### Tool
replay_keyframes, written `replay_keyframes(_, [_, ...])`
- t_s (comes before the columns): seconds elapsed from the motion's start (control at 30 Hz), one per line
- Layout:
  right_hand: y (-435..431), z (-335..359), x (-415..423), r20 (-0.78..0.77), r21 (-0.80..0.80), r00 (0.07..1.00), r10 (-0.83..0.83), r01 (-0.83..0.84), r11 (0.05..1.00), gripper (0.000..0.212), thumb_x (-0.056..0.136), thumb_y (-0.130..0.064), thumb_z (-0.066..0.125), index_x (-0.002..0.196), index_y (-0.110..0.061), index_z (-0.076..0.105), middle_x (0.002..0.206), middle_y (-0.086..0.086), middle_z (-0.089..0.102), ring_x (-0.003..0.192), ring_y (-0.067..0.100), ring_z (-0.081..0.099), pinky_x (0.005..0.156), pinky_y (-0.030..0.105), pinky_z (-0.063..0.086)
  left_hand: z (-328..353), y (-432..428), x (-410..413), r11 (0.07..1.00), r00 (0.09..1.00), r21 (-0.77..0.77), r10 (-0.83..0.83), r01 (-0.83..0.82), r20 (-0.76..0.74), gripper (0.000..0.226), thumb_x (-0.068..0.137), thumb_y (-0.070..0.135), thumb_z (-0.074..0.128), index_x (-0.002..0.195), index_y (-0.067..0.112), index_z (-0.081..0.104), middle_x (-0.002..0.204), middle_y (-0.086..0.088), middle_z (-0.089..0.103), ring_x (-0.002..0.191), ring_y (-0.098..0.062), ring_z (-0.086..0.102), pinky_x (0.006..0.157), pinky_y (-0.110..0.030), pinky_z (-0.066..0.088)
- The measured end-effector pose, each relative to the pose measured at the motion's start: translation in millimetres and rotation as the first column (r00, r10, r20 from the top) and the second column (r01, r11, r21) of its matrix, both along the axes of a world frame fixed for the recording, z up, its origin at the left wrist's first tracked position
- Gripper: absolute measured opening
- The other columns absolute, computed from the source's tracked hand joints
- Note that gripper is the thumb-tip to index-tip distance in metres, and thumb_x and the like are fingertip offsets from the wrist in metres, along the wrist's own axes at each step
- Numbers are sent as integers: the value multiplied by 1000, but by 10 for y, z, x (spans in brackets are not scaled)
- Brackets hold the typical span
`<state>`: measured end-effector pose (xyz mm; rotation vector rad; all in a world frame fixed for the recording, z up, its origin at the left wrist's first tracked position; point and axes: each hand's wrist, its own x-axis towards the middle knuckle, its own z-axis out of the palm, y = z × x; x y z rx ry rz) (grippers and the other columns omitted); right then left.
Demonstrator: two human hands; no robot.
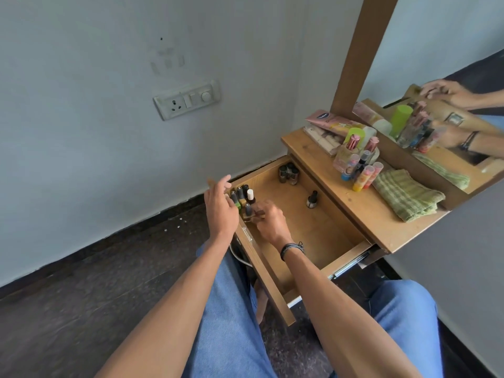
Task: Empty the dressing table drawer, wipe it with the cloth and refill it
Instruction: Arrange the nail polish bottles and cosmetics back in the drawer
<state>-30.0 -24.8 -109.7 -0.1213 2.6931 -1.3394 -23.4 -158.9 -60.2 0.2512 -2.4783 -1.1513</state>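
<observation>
Drawer (321, 227) was pulled fully out from under the desk (354, 203), with the person seated right in front of it, knees in blue jeans on either side. Right hand (270, 225) was reached down into the near-left corner, wrist bent, fingers curled around a small brown-capped bottle (257, 214) next to a cluster of nail polish bottles (241, 197) packed against the front wall. A black band was seen on that wrist. Left hand (219, 208) was held over the drawer's front edge, just beside that cluster, fingers loosely spread and nothing gripped in it.

Room-wise: most of the drawer floor was left bare. Only a small group of dark bottles (288, 173) was parked in the far corner and one lone bottle (311, 199) was stood near the back wall, well apart from the hands. Green checked cloth (406, 197) was left folded on the desk top, next to a crowd of cosmetics (357, 162) by the mirror (441, 115). The desk's right end was kept pretty open.
</observation>
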Motion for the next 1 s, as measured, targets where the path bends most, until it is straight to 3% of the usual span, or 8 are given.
replay_keyframes(0.17, [-105, -52, -25, -25, -35, 990, -139, 138, 990, 30, 88, 4, 66, 108, -19, 66, 108, -2, 61, 99, 20, 63, 86, 39, 57, 31, 49, -20, 998, 1000, -65, 25, -26, -8, 61, 84, -21, 47, 133, 13, 58, 122, -6, 64, 111, -21, 50, 89, -13, 34])
replay_keyframes(0.37, [-227, -50, -78, 5, -9, 974, -228, 228, 974, 17, 90, -10, 69, 97, -17, 55, 105, 2, 63, 93, 21, 60, 82, 41, 53, 34, 53, -16, 993, 1000, -121, 3, -6, -23, 60, 83, -21, 48, 131, 15, 58, 125, -6, 63, 110, -21, 49, 87, -29, 45])
replay_keyframes(0.57, [-251, -90, -96, 0, -25, 967, -254, 254, 967, 15, 91, -11, 69, 96, -16, 56, 103, 3, 63, 91, 23, 60, 81, 45, 54, 29, 55, -29, 990, 1000, -142, -4, 2, -11, 58, 84, -20, 49, 129, 15, 60, 124, -5, 63, 111, -23, 51, 86, -30, 46])
replay_keyframes(0.8, [-244, -123, -63, 23, -122, 952, -306, 307, 944, 34, 87, -11, 75, 111, -21, 53, 103, -4, 62, 91, 16, 62, 83, 41, 56, 22, 44, -43, 987, 1000, -161, -10, 10, 3, 55, 86, -17, 51, 130, 14, 60, 126, -5, 63, 114, -25, 52, 92, -39, 51])
replay_keyframes(1.0, [-228, -117, -74, 28, -135, 961, -277, 278, 951, 41, 89, -15, 75, 126, -20, 57, 121, 0, 58, 107, 17, 59, 92, 36, 51, 19, 35, -45, 988, 1000, -155, -13, 15, 11, 54, 86, -16, 53, 130, 14, 61, 128, -4, 62, 115, -21, 51, 93, -38, 52])
